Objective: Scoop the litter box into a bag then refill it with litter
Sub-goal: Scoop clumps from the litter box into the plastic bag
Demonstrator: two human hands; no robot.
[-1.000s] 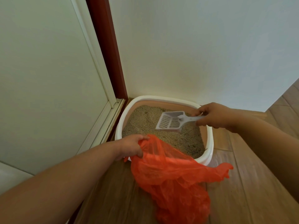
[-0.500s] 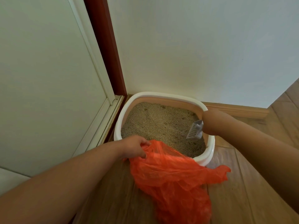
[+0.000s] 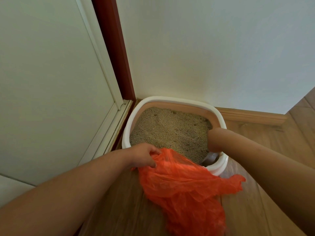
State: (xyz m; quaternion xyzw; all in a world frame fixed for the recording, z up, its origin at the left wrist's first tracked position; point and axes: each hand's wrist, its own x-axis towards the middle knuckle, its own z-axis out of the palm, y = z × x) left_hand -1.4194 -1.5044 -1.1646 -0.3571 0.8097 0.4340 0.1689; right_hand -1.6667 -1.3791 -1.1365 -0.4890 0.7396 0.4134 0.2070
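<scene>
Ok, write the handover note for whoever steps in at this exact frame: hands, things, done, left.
Left hand grips the orange plastic bag by its edge, at the near rim of the litter box.
Right hand is hidden behind its own wrist, down in the box's near right corner; a bit of the grey scoop shows there.
Litter fills the box.
Nothing visible in the bag yet.
Left: scoop into bag, then refill.

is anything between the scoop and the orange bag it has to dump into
Nothing visible does. The scoop sits low in the litter box's near right corner, and the orange bag, held by the left hand, drapes over the near rim right beside it.
</scene>
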